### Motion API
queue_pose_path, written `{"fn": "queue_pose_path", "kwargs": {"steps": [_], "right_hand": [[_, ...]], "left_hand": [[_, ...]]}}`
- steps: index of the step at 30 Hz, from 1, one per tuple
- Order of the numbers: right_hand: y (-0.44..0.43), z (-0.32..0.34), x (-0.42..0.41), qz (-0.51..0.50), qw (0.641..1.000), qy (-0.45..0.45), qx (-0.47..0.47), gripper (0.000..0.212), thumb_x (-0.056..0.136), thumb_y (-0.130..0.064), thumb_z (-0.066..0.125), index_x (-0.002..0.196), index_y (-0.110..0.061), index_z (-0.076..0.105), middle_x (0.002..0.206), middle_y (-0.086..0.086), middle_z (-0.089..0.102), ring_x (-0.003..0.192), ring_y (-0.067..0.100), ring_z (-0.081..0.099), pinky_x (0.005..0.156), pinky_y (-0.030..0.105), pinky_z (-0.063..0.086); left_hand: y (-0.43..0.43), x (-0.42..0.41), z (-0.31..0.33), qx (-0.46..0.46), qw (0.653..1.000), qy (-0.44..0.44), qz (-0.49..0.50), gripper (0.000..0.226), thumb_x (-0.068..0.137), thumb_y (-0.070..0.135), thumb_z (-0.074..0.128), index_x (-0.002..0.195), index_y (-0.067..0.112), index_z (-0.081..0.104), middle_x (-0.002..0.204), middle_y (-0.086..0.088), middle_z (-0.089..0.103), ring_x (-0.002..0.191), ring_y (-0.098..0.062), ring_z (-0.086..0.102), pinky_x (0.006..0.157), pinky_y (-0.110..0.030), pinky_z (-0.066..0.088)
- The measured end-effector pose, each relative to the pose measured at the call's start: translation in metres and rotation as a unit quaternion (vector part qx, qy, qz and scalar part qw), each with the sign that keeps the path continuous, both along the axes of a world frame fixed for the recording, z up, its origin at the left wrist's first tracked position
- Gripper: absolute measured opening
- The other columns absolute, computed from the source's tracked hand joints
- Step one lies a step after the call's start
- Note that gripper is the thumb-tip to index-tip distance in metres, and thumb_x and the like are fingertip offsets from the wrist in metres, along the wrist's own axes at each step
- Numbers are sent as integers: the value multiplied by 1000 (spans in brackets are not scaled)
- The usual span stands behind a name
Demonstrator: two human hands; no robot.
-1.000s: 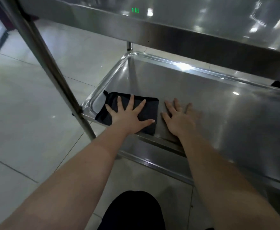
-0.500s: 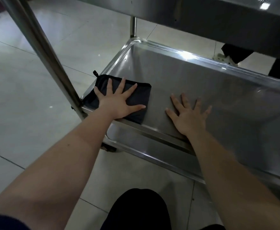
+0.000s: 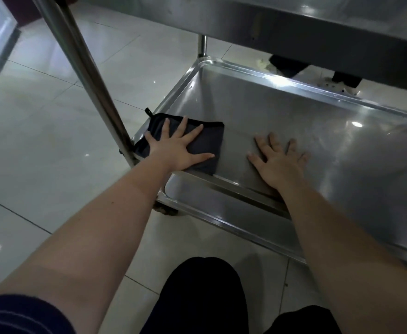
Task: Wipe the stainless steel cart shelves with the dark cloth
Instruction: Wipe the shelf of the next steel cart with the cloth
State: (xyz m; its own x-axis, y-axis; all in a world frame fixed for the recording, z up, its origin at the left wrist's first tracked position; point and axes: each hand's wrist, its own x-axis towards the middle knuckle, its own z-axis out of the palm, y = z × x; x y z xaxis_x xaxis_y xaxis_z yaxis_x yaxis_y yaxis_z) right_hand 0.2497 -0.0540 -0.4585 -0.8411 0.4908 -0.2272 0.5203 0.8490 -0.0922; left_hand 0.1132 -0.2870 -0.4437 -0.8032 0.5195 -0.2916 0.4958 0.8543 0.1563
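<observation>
A folded dark cloth (image 3: 211, 138) lies flat in the near left corner of the lower stainless steel shelf (image 3: 330, 141). My left hand (image 3: 177, 147) presses on the cloth with fingers spread and straight. To its right, my right hand (image 3: 278, 160) rests palm down on the bare steel, fingers spread, a short gap from the cloth's edge. An upper shelf (image 3: 306, 27) of the cart overhangs the back of the lower one.
The cart's upright steel post (image 3: 84, 68) rises just left of the cloth. Pale tiled floor (image 3: 41, 141) surrounds the cart. Another person's feet in light shoes (image 3: 339, 86) stand behind the far rim. My dark-trousered knee (image 3: 202, 297) is below the shelf's front edge.
My right hand has slid rightward, away from the cloth, with its fingers spreading. My left hand stays flat on the cloth in the corner. The view has tilted downward.
</observation>
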Motion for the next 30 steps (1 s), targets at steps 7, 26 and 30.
{"fn": "queue_pose_path", "kwargs": {"steps": [7,26,30], "right_hand": [[16,-1,13,47,999,-3,28,69,86,-82,10,148,-58,-9,163,-19,-11,150,36,-11,111,68,-10],[19,-8,4,41,998,-5,37,69,84,-83,8,146,-60,-11,163,-19,-11,150,36,-11,112,70,-5],[15,-3,4,44,998,-7,35,69,87,-81,10,148,-57,-9,163,-18,-9,150,36,-10,113,69,-5]], "left_hand": [[2,7,-7,-22,1000,4,-7,94,63,98,15,145,61,-15,161,13,-25,148,-33,-22,107,-76,-6],[45,-22,-2,-19,998,15,-62,92,66,98,17,145,62,-11,163,12,-19,149,-34,-16,107,-76,-6],[22,23,-4,-54,996,-1,-72,94,61,97,15,142,63,-19,160,15,-26,149,-32,-20,108,-74,-4]]}}
